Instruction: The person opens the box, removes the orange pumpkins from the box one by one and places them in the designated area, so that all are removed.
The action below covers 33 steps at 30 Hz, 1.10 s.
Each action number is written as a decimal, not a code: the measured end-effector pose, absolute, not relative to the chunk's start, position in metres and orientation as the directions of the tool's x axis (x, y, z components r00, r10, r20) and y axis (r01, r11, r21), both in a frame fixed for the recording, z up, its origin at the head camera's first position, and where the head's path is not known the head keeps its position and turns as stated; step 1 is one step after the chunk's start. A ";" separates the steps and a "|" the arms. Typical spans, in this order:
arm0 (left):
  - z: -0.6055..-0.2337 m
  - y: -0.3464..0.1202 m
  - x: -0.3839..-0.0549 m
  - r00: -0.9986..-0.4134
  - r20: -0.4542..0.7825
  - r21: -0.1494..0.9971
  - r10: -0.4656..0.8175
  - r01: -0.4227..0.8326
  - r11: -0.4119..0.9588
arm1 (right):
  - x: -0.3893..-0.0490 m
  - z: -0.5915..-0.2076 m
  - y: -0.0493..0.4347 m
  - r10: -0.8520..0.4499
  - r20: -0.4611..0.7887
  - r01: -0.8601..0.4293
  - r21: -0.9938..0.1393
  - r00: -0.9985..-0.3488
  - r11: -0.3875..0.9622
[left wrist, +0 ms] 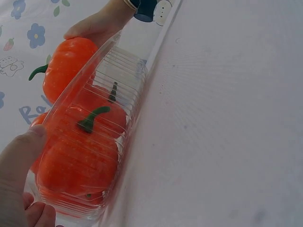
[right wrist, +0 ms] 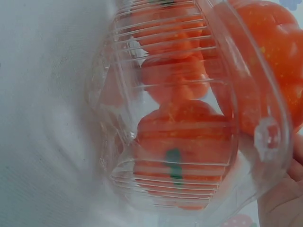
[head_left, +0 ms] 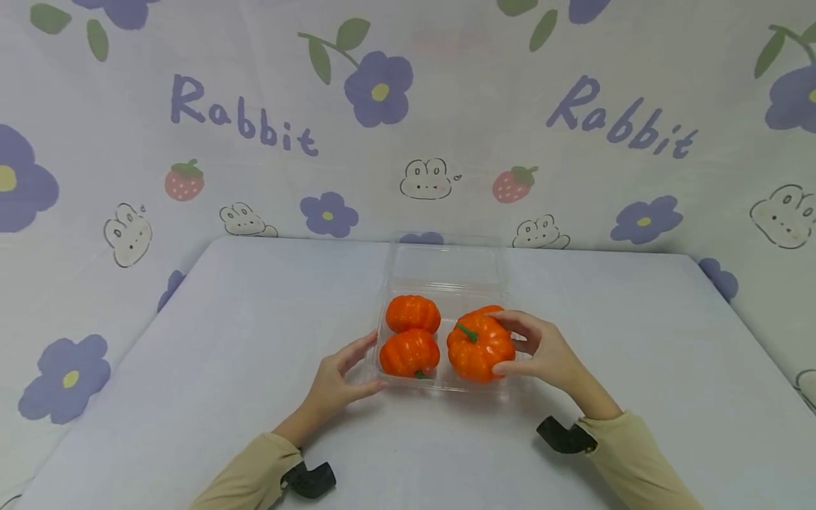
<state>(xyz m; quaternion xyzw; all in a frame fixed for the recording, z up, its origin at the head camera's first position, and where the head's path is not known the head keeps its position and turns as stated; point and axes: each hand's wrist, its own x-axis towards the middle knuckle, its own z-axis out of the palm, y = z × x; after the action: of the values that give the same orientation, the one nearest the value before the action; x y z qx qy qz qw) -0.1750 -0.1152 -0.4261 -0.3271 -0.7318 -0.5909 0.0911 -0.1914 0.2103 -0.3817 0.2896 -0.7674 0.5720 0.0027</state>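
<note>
A clear plastic clamshell container (head_left: 440, 382) stands on the table with its lid (head_left: 446, 265) folded back. Two small orange toy pumpkins (head_left: 413, 314) sit in its left half, one behind the other. My left hand (head_left: 338, 375) grips the container's front left corner, thumb at the front rim and fingers along the left side. In my right hand (head_left: 545, 354) is another pumpkin (head_left: 481, 348), held between thumb and fingers with its green stem toward the left. The left wrist view shows this pumpkin (left wrist: 68, 68) above the rim. A further pumpkin (head_left: 491, 309) lies behind it, mostly hidden.
A white cloth covers the table (head_left: 255, 304). Behind it hangs a printed curtain (head_left: 446, 106) with flowers, rabbits and strawberries. Black wrist mounts (head_left: 309, 480) stick out below both beige sleeves (head_left: 251, 471).
</note>
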 end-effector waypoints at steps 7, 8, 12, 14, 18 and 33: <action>-0.428 -0.115 -0.174 -0.767 0.526 0.803 0.368 0.591 0.084 | -0.191 -0.385 0.211 -0.461 0.361 -0.465 -0.876 -0.811 0.132; -0.428 -0.115 -0.173 -0.767 0.525 0.804 0.369 0.589 0.083 | -0.191 -0.386 0.211 -0.463 0.365 -0.468 -0.874 -0.808 0.128; -0.429 -0.115 -0.173 -0.772 0.517 0.809 0.370 0.582 0.082 | -0.191 -0.389 0.213 -0.443 0.361 -0.452 -0.884 -0.821 0.117; -0.429 -0.115 -0.174 -0.775 0.515 0.812 0.367 0.578 0.081 | -0.192 -0.390 0.214 -0.428 0.358 -0.440 -0.891 -0.830 0.110; -0.427 -0.116 -0.176 -0.780 0.507 0.817 0.368 0.570 0.083 | -0.195 -0.388 0.215 -0.414 0.351 -0.425 -0.900 -0.840 0.098; -0.425 -0.114 -0.173 -0.788 0.500 0.822 0.358 0.562 0.090 | -0.194 -0.384 0.219 -0.375 0.362 -0.398 -0.917 -0.853 0.019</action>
<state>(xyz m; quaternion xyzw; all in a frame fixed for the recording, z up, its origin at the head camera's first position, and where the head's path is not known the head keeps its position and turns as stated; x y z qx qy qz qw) -0.1731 -0.1140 -0.4246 -0.3138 -0.7333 -0.5970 0.0855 -0.1940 0.2191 -0.3845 0.2706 -0.7139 0.6458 0.0088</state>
